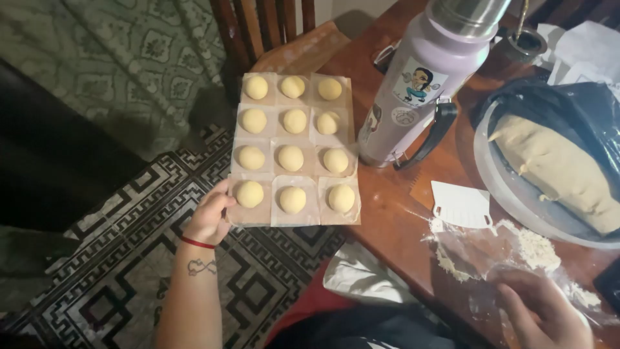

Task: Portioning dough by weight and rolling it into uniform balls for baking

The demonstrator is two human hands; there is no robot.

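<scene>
You are gripping the near left corner of the board of dough balls (294, 203) with your left hand (210, 218), thumb lying on top beside the nearest ball and fingers curled under the edge; the board is jutting out past the edge of the wooden bench (394, 213), over the patterned floor (129, 258); twelve pale yellow dough balls (292, 200) are sitting on it in four rows of three, each on its own square of paper; a red band (197, 243) is circling your left wrist; your right hand (546, 313) is resting low at the near right on a sheet of clear plastic film (510, 258) dusted with crumbs of dough, fingers loosely bent and pressing the film, with nothing clasped in them; a white plastic dough scraper (462, 205) is lying on the bench just beyond that film; a lilac insulated bottle (420, 84) with a steel cap is standing just right of the board, its black strap hanging down; a large lump of dough (555, 171) is lying in a round bowl (497, 187), partly covered by a black plastic bag (568, 110); a wooden chair (265, 26) is standing beyond the board
</scene>
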